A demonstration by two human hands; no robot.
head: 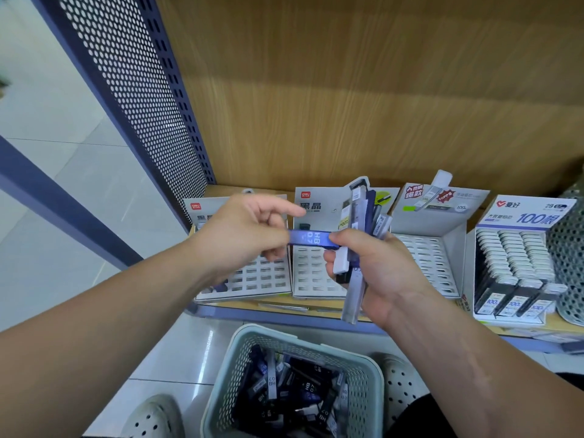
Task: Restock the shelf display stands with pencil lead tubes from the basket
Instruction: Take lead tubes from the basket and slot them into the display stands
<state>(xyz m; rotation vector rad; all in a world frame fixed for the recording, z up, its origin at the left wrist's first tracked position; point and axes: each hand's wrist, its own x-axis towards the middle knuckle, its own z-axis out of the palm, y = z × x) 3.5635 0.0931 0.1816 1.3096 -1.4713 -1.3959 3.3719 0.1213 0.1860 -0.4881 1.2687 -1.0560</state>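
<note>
Hands meet above the basket (226, 384), in front of the low shelf (252, 312). The left hand (246, 230) pinches one end of a blue lead tube (311, 239) (marked HB 0.7) between thumb and curled fingers. The tube lies crosswise, its other end against the thumb of the right hand (382, 270). That hand is clamped round a bundle of lead tubes (358, 216) standing roughly upright in the fist, dark, clear and white-capped mixed. Behind sit four cardboard display stands: the left stand (271, 279), the second stand (311, 279) and the third stand (433, 248) show mostly bare slots, while the right stand (518, 263) is packed with rows of white-capped tubes. The basket, on the floor, holds a heap of loose tubes (303, 393).
</note>
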